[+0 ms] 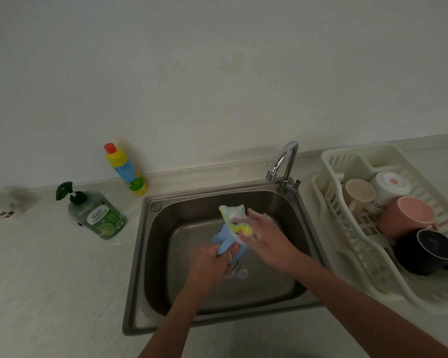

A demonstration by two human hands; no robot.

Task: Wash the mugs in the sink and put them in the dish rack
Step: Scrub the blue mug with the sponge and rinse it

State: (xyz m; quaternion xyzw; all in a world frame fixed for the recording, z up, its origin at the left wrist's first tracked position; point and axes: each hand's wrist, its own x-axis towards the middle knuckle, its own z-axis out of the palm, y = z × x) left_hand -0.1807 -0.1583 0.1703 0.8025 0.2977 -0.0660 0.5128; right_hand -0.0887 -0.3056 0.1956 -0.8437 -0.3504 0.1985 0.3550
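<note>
A pale speckled counter (49,280) is seen below a plain white wall, and a square stainless steel sink (166,254) is set into it, with a curved chrome tap (285,161) at its back rim. To the right of the sink a cream plastic dish rack (347,254) is placed, in which four mugs are held: a dark navy mug (424,254) nearest, a pink mug (409,215) behind it, then a white mug (388,187) and a beige mug (358,195). On the counter to the left a green pump bottle of dish soap (98,215) is stood, and a yellow bottle with a red cap (126,169) is leaned against the wall. Over the sink basin a light blue mug (224,242) is held by its handle, around which the grip of the left hand (210,264) is curled. A yellow and white sponge (237,218) is pressed against the mug and clamped by the fingers of the right hand (267,241).
</note>
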